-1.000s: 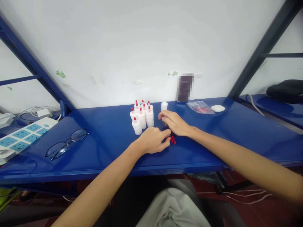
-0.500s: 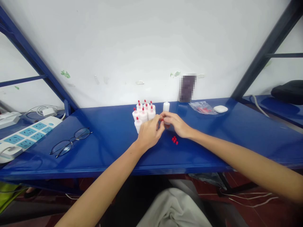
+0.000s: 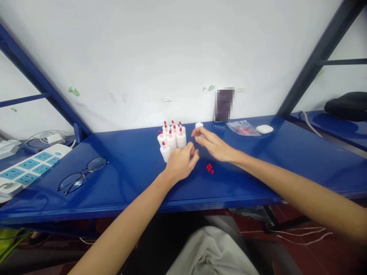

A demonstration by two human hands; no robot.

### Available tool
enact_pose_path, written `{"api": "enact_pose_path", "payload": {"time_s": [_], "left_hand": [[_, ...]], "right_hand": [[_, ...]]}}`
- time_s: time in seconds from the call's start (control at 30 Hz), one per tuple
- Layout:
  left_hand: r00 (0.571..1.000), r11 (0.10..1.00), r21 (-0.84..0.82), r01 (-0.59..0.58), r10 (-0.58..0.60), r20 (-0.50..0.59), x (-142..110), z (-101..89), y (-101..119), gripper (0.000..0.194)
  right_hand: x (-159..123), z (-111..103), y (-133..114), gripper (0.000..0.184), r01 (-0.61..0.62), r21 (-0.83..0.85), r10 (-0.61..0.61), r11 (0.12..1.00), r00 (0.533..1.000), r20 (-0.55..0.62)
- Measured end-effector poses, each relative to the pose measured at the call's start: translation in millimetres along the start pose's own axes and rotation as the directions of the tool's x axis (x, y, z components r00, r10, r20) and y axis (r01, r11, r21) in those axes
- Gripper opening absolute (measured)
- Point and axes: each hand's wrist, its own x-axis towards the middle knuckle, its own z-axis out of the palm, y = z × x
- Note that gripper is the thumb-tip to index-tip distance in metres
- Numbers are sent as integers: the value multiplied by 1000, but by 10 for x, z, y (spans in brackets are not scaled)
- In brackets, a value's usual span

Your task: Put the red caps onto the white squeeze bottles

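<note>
A cluster of several small white bottles with red caps (image 3: pixel 172 138) stands on the blue shelf (image 3: pixel 129 168). My left hand (image 3: pixel 180 163) rests just right of the cluster with its fingers curled; whatever is inside them is hidden. My right hand (image 3: pixel 214 146) stretches forward with its fingers apart, the tips right beside a lone white bottle without a red cap (image 3: pixel 198 125). I cannot tell whether the fingertips touch it. A few loose red caps (image 3: pixel 209 168) lie on the shelf between my two wrists.
Eyeglasses (image 3: pixel 82 175) lie at the left, with a white power strip (image 3: pixel 31 163) and cables beyond. A clear bag of red parts (image 3: pixel 242 128), a white case (image 3: pixel 264 129) and a blurred dark object (image 3: pixel 224 105) sit by the wall. A dark bag (image 3: pixel 346 105) lies far right.
My hands, which met over a bottle half a second ago, have parted. The right hand moved forward to the lone bottle. The left hand stayed by the cluster.
</note>
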Motion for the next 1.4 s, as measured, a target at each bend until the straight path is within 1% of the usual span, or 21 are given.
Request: {"api": "enact_pose_path", "payload": {"time_s": [0.1,0.17,0.27,0.37,0.43,0.5,0.57,0.6,0.67,0.77,0.9,1.03,1.13,1.2,1.3,1.4], "left_hand": [[989,995,57,-85,77,128,-13,12,3,31],[979,992,76,-105,90,183,-19,20,1,34],[976,991,96,-98,77,202,-20,25,-4,36],[974,988,107,-108,84,209,-16,30,-6,35],[972,987,111,-119,93,215,-13,37,-9,35],[969,986,110,-129,102,224,-10,49,-17,35],[968,984,105,-144,118,222,-7,65,-29,34],[969,983,101,-152,128,212,-7,72,-35,32],[972,983,87,-163,144,187,-8,83,-46,30],[974,984,67,-163,149,170,-18,85,-55,29],[975,985,40,-171,163,153,-34,90,-62,28],[976,982,12,-189,186,110,-38,109,-67,30],[977,982,23,-188,184,111,-34,107,-60,28],[976,984,53,-169,159,151,-30,91,-47,26],[967,983,117,-141,112,228,-23,56,-16,33],[966,982,144,-125,88,242,-19,30,15,36]], "right_hand": [[3,-44,46,20,9,4,-8,1000,998,-62],[-3,-27,82,15,16,34,-13,999,997,-78],[-12,26,102,8,33,24,-31,999,997,-67],[0,55,50,9,110,-72,-116,991,989,-89],[28,57,-30,10,179,-168,-202,970,970,-137],[75,65,-145,10,222,-251,-270,942,946,-177],[142,92,-283,10,244,-291,-303,925,937,-175],[183,115,-354,9,262,-288,-313,921,938,-148],[277,175,-488,8,247,-230,-273,941,958,-90],[426,281,-624,14,195,-186,-207,963,977,-49],[570,401,-664,17,160,-286,-169,945,986,-6],[604,448,-651,18,106,-411,-99,906,994,37],[590,416,-636,19,113,-446,-106,888,993,42],[579,361,-620,19,138,-435,-137,890,990,34],[565,237,-602,16,147,-396,-159,906,987,3],[551,57,-566,12,144,-389,-176,910,983,-46]]}}
